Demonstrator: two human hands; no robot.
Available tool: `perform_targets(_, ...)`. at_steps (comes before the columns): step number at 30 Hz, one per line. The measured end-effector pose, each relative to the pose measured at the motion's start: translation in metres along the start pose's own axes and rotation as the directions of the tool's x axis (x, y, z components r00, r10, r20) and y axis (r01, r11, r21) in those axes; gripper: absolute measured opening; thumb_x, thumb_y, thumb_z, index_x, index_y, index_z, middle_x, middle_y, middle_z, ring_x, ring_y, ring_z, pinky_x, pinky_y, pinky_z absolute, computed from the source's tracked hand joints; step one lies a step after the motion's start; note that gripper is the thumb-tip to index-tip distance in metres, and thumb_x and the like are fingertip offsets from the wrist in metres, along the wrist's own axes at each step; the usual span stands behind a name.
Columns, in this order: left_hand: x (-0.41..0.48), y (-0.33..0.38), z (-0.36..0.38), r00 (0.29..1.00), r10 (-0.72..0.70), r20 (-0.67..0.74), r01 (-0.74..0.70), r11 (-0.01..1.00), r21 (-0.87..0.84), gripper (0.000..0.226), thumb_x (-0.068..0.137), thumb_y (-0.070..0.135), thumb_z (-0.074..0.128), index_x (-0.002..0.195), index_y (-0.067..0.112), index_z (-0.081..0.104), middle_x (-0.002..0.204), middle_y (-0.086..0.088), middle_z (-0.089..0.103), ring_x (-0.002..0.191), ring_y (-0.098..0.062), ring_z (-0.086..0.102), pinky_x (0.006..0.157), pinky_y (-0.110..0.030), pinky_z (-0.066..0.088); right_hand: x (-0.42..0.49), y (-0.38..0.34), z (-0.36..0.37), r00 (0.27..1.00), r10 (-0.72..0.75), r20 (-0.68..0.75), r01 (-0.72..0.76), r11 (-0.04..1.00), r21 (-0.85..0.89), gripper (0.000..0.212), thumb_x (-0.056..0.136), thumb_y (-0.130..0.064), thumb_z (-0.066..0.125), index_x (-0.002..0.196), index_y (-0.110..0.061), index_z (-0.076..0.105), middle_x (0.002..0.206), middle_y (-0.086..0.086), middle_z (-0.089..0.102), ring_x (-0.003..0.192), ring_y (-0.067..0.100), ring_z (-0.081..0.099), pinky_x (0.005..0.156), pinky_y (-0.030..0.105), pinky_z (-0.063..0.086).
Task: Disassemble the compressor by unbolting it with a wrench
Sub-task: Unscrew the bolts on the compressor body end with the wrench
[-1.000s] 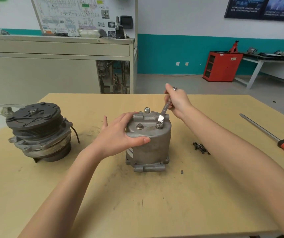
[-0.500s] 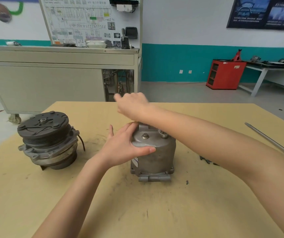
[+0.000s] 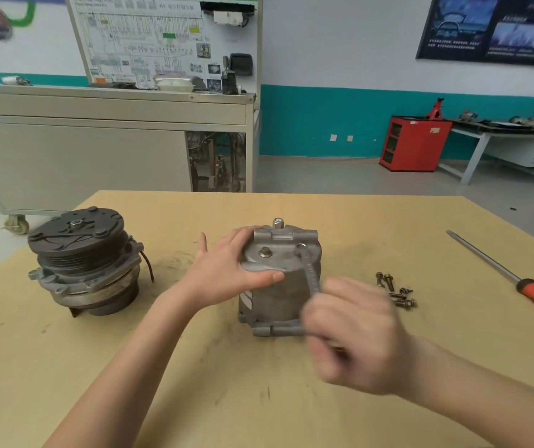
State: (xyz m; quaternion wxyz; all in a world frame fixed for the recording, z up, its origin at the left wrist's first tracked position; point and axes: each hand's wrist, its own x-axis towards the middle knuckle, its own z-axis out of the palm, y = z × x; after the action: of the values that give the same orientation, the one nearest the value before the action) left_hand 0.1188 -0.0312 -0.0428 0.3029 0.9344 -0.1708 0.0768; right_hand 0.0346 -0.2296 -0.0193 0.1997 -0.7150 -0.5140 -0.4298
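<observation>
The compressor [image 3: 280, 286] stood upright near the middle of the desk [image 3: 194, 389]. The left hand [image 3: 227, 279] clasped its top rim, thumb across the front and fingers curled behind, probably to stop it twisting. The blurred right hand [image 3: 356, 337] curled round the wrench [image 3: 311, 273], whose ring sat on a top bolt [image 3: 301, 246]. Loose bolts [image 3: 398, 294] lay toward the right edge.

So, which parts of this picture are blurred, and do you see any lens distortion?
Head view: the right hand is smeared by motion blur, while the wrench it grips reads fairly clearly. Head view: the left hand, compressor and loose bolts are sharp. Head view: the wide lens slants the cabinet at its left side.
</observation>
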Motion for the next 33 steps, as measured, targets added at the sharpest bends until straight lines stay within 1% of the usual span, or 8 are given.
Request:
perform_targets(3, 0.000, 0.002, -0.001, 0.999, -0.036, 0.003, 0.036, 0.999, 0.013, 0.104, 0.054, 0.088, 0.038, 0.144, 0.037, 0.030, 0.145, 0.022, 0.038, 0.136, -0.003, 0.035, 0.119, -0.053, -0.010, -0.039, 0.007, -0.037, 0.901, 0.432, -0.029, -0.399, 0.855, 0.331, 0.017, 0.085, -0.011, 0.041, 0.073, -0.022, 0.049, 0.073, -0.001, 0.065, 0.060, 0.009, 0.047, 0.057, 0.017, 0.037)
perform_targets(6, 0.000, 0.002, 0.000, 1.000, -0.017, -0.022, 0.017, 1.000, 0.015, 0.103, 0.054, 0.088, 0.039, 0.143, 0.038, 0.031, 0.143, 0.023, 0.038, 0.135, -0.003, 0.035, 0.119, -0.053, -0.009, -0.053, 0.017, -0.040, 0.591, 0.806, -0.036, -0.620, 0.482, 0.620, 0.023, 0.084, -0.015, 0.040, 0.071, -0.028, 0.054, 0.084, 0.006, 0.071, 0.051, 0.019, 0.049, 0.049, 0.020, 0.039)
perform_targets(9, 0.000, 0.001, 0.000, 0.999, -0.040, -0.016, 0.040, 0.999, 0.013, 0.105, 0.053, 0.088, 0.038, 0.145, 0.036, 0.030, 0.144, 0.023, 0.037, 0.136, -0.003, 0.034, 0.119, -0.054, -0.009, -0.049, 0.042, -0.043, 0.422, 0.900, -0.106, -0.689, 0.394, 0.608, 0.022, 0.086, -0.018, 0.037, 0.073, -0.029, 0.052, 0.083, 0.008, 0.070, 0.045, 0.020, 0.048, 0.041, 0.020, 0.035)
perform_targets(13, 0.001, 0.003, -0.001, 0.999, -0.038, -0.011, 0.038, 0.999, 0.006, 0.106, 0.054, 0.088, 0.040, 0.146, 0.037, 0.028, 0.142, 0.025, 0.035, 0.136, -0.001, 0.033, 0.118, -0.053, -0.011, -0.031, 0.091, -0.046, 0.367, 0.912, -0.180, -0.823, 0.409, 0.395, 0.015, 0.086, -0.026, 0.042, 0.073, -0.021, 0.047, 0.050, -0.004, 0.050, 0.039, 0.008, 0.040, 0.038, 0.018, 0.031)
perform_targets(19, -0.006, -0.016, -0.018, 0.997, -0.043, -0.061, 0.023, 0.956, -0.292, 0.090, 0.062, 0.082, 0.046, 0.143, 0.048, 0.025, 0.151, 0.022, 0.031, 0.137, 0.003, 0.023, 0.121, -0.051, -0.002, -0.030, 0.165, -0.031, 0.223, 0.957, 0.184, -0.970, 0.200, 0.135, 0.018, 0.096, -0.026, 0.051, 0.088, -0.011, 0.056, 0.046, -0.009, 0.039, 0.044, 0.010, 0.032, 0.044, 0.024, 0.027)
perform_targets(24, -0.016, -0.052, -0.027, 0.966, -0.134, -0.221, 0.023, 0.897, -0.442, 0.053, 0.086, 0.063, 0.056, 0.131, 0.037, 0.048, 0.134, 0.015, 0.056, 0.127, -0.002, 0.048, 0.111, -0.041, 0.037, 0.011, 0.209, 0.002, 0.241, 0.902, 0.357, -0.898, 0.347, -0.271, 0.030, 0.095, -0.040, 0.050, 0.076, -0.017, 0.053, 0.065, 0.003, 0.050, 0.055, 0.015, 0.043, 0.049, 0.025, 0.032)
perform_targets(28, -0.023, -0.066, -0.018, 0.949, -0.201, -0.243, 0.075, 0.893, -0.444, 0.044, 0.083, 0.051, 0.051, 0.119, 0.028, 0.061, 0.109, 0.011, 0.070, 0.099, 0.002, 0.065, 0.096, -0.030, 0.050, 0.074, 0.221, 0.051, 0.316, 0.796, 0.517, -0.519, 0.601, -0.608, 0.040, 0.098, -0.037, 0.038, 0.071, -0.009, 0.048, 0.072, 0.006, 0.048, 0.073, 0.025, 0.049, 0.054, 0.027, 0.031)
perform_targets(33, -0.023, -0.071, -0.005, 0.956, -0.209, -0.207, 0.112, 0.909, -0.402, 0.024, 0.097, 0.034, 0.050, 0.114, 0.023, 0.064, 0.098, 0.011, 0.071, 0.089, 0.003, 0.065, 0.073, -0.006, 0.044, 0.147, 0.166, 0.125, 0.428, 0.539, 0.726, -0.091, 0.825, -0.558, 0.031, 0.101, -0.029, 0.032, 0.109, -0.012, 0.056, 0.107, 0.009, 0.058, 0.089, 0.026, 0.050, 0.069, 0.035, 0.036)
